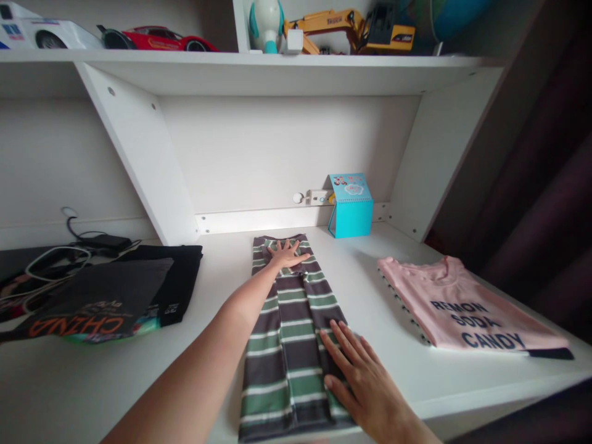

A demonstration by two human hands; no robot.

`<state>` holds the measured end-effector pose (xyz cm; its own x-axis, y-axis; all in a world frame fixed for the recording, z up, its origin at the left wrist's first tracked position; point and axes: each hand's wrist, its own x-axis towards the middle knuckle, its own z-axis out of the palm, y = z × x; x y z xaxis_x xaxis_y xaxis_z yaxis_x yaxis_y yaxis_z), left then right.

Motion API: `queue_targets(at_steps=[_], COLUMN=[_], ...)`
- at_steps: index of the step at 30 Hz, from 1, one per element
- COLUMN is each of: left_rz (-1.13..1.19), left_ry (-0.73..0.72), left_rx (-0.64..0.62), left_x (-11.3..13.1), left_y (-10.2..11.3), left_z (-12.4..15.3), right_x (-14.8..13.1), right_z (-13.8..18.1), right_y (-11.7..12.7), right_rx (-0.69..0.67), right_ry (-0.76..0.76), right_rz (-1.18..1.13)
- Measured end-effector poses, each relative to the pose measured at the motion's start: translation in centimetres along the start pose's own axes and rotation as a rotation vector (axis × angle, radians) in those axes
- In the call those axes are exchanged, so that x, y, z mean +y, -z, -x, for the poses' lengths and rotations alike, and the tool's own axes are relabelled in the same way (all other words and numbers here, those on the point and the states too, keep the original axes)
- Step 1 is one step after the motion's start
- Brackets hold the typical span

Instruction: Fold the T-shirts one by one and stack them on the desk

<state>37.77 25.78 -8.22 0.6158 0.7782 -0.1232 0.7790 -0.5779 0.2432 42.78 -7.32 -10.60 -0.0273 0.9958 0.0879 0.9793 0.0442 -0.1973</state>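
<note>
Your left hand, spread wide, and right hand, fingers extended, rest palm-down on the striped garment at lower centre, the pink shirt lying at lower right.

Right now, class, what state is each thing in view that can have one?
Striped garment, folded long and narrow, flat
Left hand, open, on its far end
Right hand, open, on its right edge
Pink shirt, folded, print up
Dark pile, layered
Calendar, standing, tented
Cable, looped
</note>
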Motion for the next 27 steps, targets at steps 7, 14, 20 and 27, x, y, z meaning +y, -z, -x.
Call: queue_targets(at_steps=[7, 14, 20, 27], left_rz=[-0.019, -0.054, -0.206, -0.3], left_ry=[-0.032, -0.502, -0.543, -0.617], left_rx=[0.045, -0.117, -0.124, 0.031], left_x=[0.1, -0.4, -0.7, -1.2], left_y=[2.8, 3.7, -0.4, -1.9], left_z=[3.5, 23.0, 33.7, 34.1], right_x=[-0.5, -0.1, 1.0, 1.6], right_z=[0.0, 0.0, 2.4, 5.6], right_y=[0.8, 0.7, 1.7, 1.1], right_rx=[-0.06, 0.015, 0.027, 0.172], right_ry=[-0.041, -0.016, 0.186, 0.357], right_rz=[-0.037, -0.108, -0.175, 0.045])
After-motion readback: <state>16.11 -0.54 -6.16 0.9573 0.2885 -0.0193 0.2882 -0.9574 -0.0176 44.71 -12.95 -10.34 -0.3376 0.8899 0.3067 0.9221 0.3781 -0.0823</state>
